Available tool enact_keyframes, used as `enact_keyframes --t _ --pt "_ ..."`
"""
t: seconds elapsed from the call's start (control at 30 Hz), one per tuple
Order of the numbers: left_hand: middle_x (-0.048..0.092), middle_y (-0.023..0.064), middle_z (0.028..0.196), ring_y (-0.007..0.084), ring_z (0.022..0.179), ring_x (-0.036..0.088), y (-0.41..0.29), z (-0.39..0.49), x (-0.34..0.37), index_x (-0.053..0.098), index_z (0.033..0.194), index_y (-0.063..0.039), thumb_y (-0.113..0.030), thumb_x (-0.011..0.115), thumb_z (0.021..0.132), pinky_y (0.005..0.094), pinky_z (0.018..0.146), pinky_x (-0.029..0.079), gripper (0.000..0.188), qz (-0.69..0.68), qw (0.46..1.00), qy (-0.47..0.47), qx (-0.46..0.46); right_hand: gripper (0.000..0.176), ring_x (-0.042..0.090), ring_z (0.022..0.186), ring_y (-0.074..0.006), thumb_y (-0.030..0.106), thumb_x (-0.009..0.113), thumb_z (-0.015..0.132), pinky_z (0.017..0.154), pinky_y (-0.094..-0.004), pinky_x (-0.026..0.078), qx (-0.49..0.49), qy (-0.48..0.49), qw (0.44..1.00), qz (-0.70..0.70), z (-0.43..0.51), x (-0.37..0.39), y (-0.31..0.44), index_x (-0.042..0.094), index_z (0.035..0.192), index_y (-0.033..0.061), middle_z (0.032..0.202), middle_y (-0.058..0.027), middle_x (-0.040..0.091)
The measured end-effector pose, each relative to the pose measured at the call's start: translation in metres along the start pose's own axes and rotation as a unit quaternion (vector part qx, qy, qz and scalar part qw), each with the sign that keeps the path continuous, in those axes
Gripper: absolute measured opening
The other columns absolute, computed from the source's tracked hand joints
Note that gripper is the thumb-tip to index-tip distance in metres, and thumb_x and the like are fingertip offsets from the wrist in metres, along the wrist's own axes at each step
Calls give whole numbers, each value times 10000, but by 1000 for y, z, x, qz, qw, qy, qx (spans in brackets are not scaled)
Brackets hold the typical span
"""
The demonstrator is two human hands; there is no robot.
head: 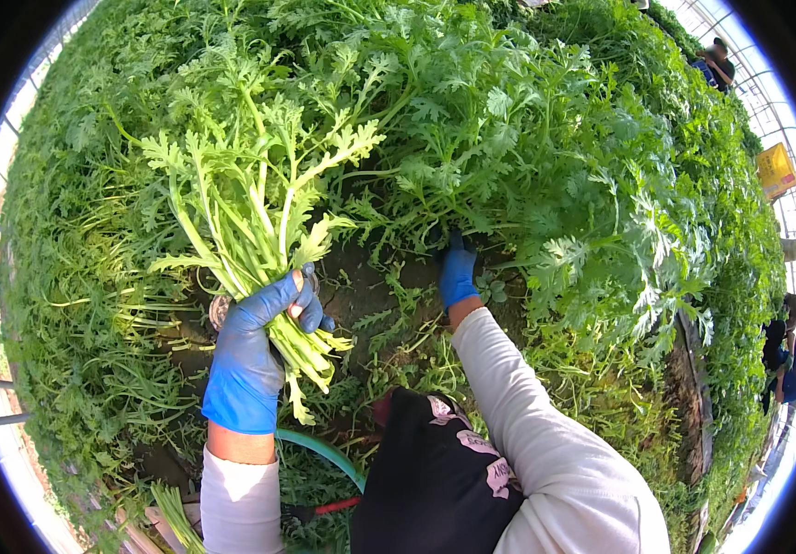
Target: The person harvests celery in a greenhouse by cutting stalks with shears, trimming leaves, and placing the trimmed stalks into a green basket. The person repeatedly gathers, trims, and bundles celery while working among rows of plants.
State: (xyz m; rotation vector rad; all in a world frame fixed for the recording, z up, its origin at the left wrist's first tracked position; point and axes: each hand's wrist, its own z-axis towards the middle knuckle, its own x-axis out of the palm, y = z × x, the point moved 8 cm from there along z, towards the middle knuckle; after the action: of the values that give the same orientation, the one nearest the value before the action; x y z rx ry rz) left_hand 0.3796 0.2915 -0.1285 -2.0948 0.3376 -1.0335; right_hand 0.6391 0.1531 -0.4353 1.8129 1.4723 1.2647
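My left hand (259,339), in a worn blue glove with bare fingertips showing, is closed around a bunch of crown daisy greens (259,228). Their leafy tops point up and away from me, and the pale stem ends stick out below the fist. My right hand (458,270), also in a blue glove, reaches down to the base of the standing crown daisy plants (453,159). Its fingers are lost in dark shade under the leaves, so whether they grip a stem cannot be made out. Bare dark soil (370,284) with loose leaves lies between my two hands.
A teal curved tube (325,450) and a red strip (337,505) show beside my dark-clad leg (425,478). Cut stems (176,516) lie at lower left near wooden boards. Dense plants surround me. At far right are people (789,374) and a yellow crate (776,170).
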Motion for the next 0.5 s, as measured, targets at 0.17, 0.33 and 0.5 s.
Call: enact_keyframes --t 0.17,0.33,0.5 --pt "420 -22 636 134 572 446 21 -2 -1 557 931 -26 -245 622 858 325 620 452 240 35 999 -4 -40 153 472 540 -121 214 554 923 466 -254 361 0 9 996 -94 -50 -7 5 579 888 67 662 -2 534" --pt "655 137 891 240 769 634 47 0 -7 601 1024 44 -207 673 830 342 674 520 326 65 992 -17 -109 264 415 489 -84 291 503 963 449 -222 304 142 235 960 -52 -182 31 57 605 869 66 597 15 490" --pt "646 183 1082 301 957 648 80 2 3 518 1219 13 -126 658 830 449 711 582 436 138 981 -12 -138 324 469 501 -41 346 473 980 458 -201 368 263 509 780 -251 -293 52 92 623 863 84 629 6 565"
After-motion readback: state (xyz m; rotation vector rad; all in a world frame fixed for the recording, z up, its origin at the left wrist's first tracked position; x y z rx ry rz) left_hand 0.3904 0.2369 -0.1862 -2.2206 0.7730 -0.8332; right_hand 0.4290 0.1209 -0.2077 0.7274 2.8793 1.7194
